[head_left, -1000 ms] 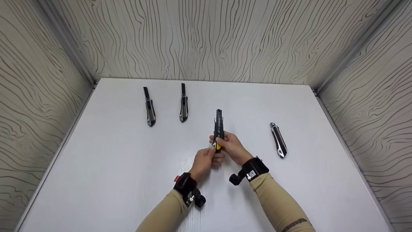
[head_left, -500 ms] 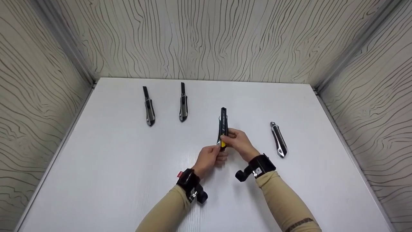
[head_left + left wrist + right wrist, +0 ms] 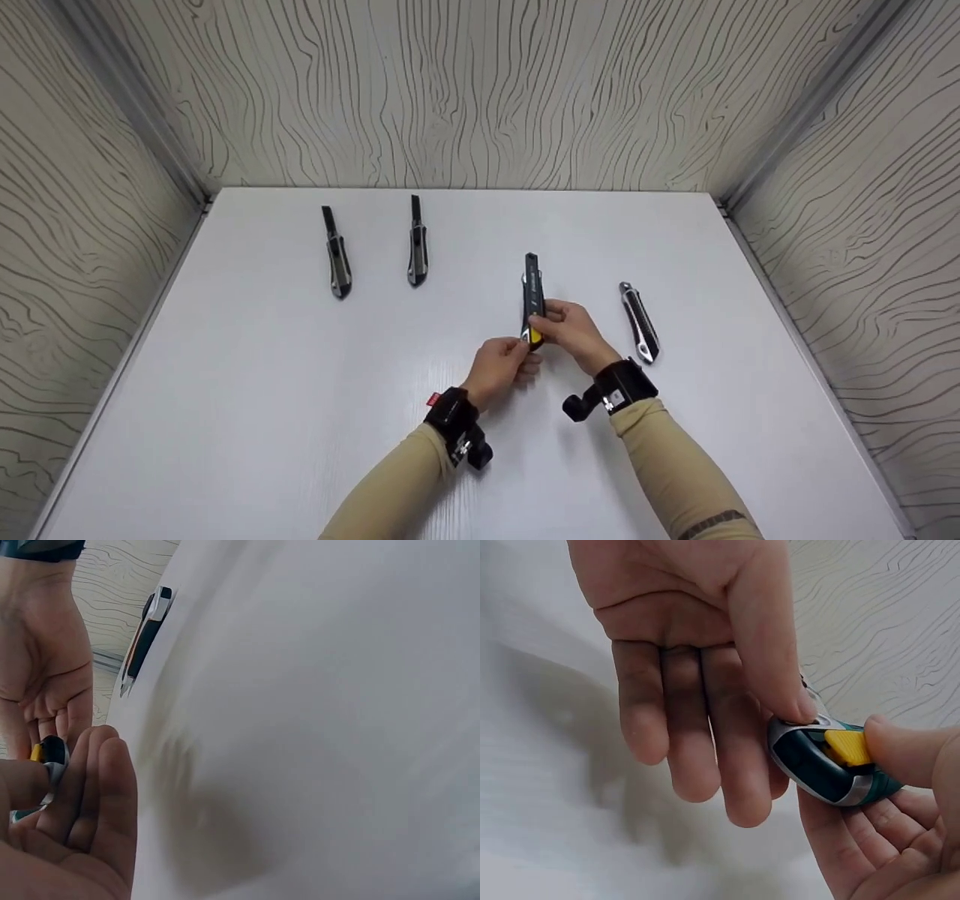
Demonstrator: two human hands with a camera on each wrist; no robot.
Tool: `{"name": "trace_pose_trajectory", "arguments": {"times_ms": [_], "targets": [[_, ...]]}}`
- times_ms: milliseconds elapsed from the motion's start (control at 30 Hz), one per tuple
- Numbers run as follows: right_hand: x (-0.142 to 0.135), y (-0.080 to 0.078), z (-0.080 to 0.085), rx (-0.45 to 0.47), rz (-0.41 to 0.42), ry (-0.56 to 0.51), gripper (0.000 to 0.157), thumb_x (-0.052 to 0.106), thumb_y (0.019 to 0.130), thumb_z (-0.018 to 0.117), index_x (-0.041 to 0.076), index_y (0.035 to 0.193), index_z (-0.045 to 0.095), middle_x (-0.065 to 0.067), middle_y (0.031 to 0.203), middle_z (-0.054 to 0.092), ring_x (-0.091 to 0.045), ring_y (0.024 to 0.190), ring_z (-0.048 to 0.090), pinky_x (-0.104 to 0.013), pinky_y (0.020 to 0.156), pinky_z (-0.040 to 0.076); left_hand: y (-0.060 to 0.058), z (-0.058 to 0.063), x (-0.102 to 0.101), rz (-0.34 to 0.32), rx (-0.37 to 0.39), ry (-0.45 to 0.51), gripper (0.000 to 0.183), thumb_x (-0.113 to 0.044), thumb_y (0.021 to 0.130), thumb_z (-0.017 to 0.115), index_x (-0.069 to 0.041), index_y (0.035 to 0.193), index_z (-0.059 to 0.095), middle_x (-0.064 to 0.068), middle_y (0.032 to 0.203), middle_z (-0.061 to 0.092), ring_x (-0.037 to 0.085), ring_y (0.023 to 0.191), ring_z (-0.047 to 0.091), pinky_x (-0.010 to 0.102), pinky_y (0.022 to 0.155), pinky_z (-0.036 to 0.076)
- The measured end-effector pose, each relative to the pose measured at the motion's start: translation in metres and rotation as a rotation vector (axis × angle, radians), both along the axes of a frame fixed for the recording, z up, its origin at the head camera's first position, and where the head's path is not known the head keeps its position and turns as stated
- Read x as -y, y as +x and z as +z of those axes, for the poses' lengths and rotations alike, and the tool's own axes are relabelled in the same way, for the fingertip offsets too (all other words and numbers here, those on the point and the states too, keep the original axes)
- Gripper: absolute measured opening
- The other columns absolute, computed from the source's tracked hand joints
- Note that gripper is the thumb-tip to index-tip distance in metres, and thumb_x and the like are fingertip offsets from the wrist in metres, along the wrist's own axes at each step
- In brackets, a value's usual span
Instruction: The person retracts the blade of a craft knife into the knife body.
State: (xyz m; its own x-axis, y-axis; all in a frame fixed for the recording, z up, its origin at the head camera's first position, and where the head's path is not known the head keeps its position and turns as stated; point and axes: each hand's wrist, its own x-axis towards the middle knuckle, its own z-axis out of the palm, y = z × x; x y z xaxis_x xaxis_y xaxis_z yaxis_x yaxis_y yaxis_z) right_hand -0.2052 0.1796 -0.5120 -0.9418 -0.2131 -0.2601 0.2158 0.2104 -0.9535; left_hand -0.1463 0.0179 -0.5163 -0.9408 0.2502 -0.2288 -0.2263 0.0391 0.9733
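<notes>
A utility knife (image 3: 533,292), dark with silver edging and a yellow slider (image 3: 847,748), is held upright between both hands in the head view. Along its front runs a black strip with white lettering. My left hand (image 3: 496,369) pinches its lower end between thumb and index finger, its other fingers loosely extended in the right wrist view. My right hand (image 3: 579,337) grips the knife from the right, thumb against the yellow slider and fingers behind. A blade at the knife's top cannot be made out.
Two utility knives, a left one (image 3: 339,262) and a right one (image 3: 418,251), lie at the back left with dark blades extended. Another utility knife (image 3: 640,324) lies right of my right hand. Patterned walls (image 3: 450,90) border the white table (image 3: 262,420).
Both hands have shifted to the right together with the utility knife, keeping their hold on it. The head view has turned slightly. The other knives stay where they lie on the table.
</notes>
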Motion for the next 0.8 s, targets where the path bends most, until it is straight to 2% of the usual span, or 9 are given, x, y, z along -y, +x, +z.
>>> {"name": "trace_pose_trajectory", "arguments": {"times_ms": [200, 533, 800], "targets": [[-0.022, 0.003, -0.001, 0.021, -0.024, 0.009, 0.048, 0.011, 0.095, 0.061, -0.008, 0.137, 0.047, -0.027, 0.130, 0.060, -0.010, 0.091, 0.067, -0.026, 0.083, 0.056, -0.009, -0.019, -0.020, -0.063, 0.028, -0.039, 0.033, -0.019, 0.103, 0.047, 0.005, 0.115, 0.066, 0.018, 0.100, 0.073, 0.023, 0.083, 0.071, 0.035, 0.075, 0.060], [-0.054, 0.008, -0.003, 0.016, -0.071, 0.049, 0.050, 0.010, 0.095, 0.060, -0.010, 0.138, 0.044, -0.029, 0.130, 0.059, -0.010, 0.090, 0.067, -0.023, 0.080, 0.056, -0.012, -0.020, -0.052, -0.120, 0.056, -0.064, 0.030, -0.016, 0.102, 0.047, 0.004, 0.112, 0.067, 0.014, 0.095, 0.074, 0.017, 0.074, 0.067, 0.032, 0.070, 0.059], [-0.078, 0.014, -0.006, 0.011, -0.110, 0.096, 0.052, 0.011, 0.096, 0.060, -0.010, 0.139, 0.042, -0.030, 0.133, 0.056, -0.010, 0.094, 0.066, -0.025, 0.084, 0.056, -0.008, -0.020, -0.071, -0.169, 0.061, -0.055, 0.028, -0.013, 0.100, 0.047, 0.004, 0.104, 0.069, 0.013, 0.091, 0.072, 0.015, 0.071, 0.064, 0.031, 0.068, 0.058]]}}
